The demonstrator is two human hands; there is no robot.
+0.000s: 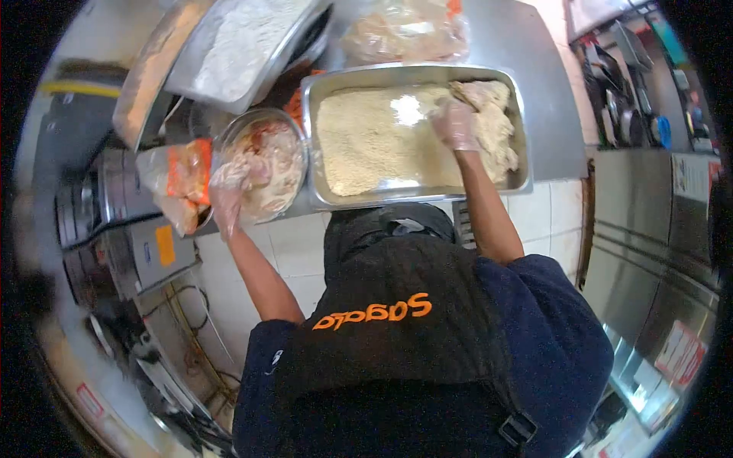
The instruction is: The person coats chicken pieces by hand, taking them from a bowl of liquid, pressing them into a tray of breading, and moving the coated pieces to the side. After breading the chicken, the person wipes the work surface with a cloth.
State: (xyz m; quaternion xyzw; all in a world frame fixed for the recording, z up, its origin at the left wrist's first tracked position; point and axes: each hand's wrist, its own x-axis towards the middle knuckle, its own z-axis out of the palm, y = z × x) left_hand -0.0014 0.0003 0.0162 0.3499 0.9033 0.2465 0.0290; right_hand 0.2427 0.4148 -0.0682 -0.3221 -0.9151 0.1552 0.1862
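Note:
My left hand (227, 191), in a clear plastic glove, is at the left side of a round metal bowl (284, 195). Its fingers are closed on a pale, wet-looking piece of raw chicken (256, 169) over the reddish and milky liquid inside. My right hand (453, 127), gloved too, is over a large steel tray (416, 200) of pale yellow breadcrumbs (366, 137). The right fingers are curled down at the crumbs, and whatever they hold is hidden. Beside that hand, crumb-coated chicken pieces (495, 126) lie along the tray's right end.
A tilted metal pan of white flour (244, 46) stands at the back left. Plastic bags, one orange-marked bag (183, 179) by the bowl and another bag (408, 34) behind the tray, flank the work area. Utensils (622, 91) hang at the right.

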